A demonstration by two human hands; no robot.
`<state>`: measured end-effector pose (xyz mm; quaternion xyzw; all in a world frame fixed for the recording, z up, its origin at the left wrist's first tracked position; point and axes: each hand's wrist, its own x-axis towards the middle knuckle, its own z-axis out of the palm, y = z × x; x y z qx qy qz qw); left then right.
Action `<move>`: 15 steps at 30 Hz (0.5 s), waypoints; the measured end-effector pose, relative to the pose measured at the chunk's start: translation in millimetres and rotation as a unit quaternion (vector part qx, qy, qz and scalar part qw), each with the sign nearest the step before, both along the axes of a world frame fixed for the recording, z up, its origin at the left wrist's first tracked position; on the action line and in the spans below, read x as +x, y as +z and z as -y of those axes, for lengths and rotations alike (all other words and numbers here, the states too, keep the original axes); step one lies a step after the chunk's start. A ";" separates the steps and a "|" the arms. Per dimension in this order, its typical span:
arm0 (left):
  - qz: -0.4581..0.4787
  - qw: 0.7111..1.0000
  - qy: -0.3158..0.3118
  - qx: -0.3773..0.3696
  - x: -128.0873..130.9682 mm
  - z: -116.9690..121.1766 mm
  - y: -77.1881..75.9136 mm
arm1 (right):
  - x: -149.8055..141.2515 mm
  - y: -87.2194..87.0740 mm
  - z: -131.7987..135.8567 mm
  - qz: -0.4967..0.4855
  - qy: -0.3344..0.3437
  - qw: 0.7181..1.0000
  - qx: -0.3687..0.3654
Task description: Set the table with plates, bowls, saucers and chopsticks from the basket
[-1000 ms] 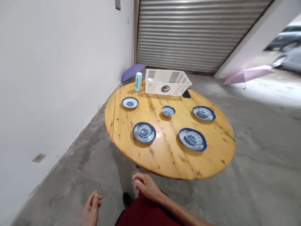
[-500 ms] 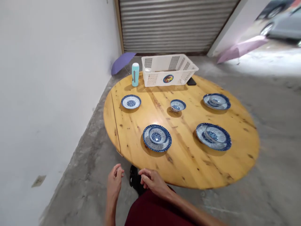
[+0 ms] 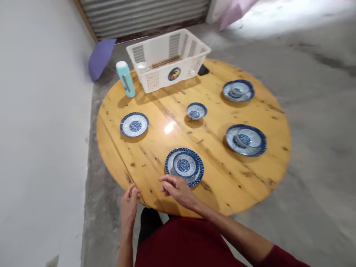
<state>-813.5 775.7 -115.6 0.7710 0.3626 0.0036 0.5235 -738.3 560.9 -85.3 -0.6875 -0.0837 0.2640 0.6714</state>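
My left hand (image 3: 130, 197) hovers by the table's near left edge, fingers loosely bent and holding nothing. Over the near edge, my right hand (image 3: 177, 188) is also empty, its index finger reaching out and the others curled. It overlaps the lower rim of a blue-and-white plate (image 3: 199, 171), on which a small bowl (image 3: 185, 165) stands. To the left lies a patterned plate (image 3: 135, 125) with nothing on it. A lone bowl (image 3: 197, 111) stands near the table's middle. On the right are a plate with a bowl (image 3: 246, 140) and, farther back, another plate with a bowl (image 3: 238, 90).
A white plastic basket (image 3: 164, 82) holding a white-lidded container and thin sticks stands at the back of the round wooden table (image 3: 164, 155). Next to it are a turquoise bottle (image 3: 126, 79) and a black phone (image 3: 204, 69). Umbrellas lie on the floor beyond; a wall runs along the left.
The view has tilted and come closer to the table. Both my hands have moved forward, the right one now over the tabletop beside the near plate. The dishes have stayed in place.
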 end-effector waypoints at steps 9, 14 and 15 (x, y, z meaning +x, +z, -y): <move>0.002 0.989 -0.113 -0.094 102.2 -16.9 -14.8 | 158.2 -6.3 61.5 -0.037 -0.386 0.922 -0.019; -0.009 0.982 -0.146 -0.116 130.3 -47.5 -21.8 | 232.2 -18.5 73.1 -0.104 -0.492 0.861 -0.071; -0.013 0.982 -0.152 -0.115 134.4 -56.1 -22.6 | 243.7 -21.5 72.7 -0.114 -0.506 0.851 -0.084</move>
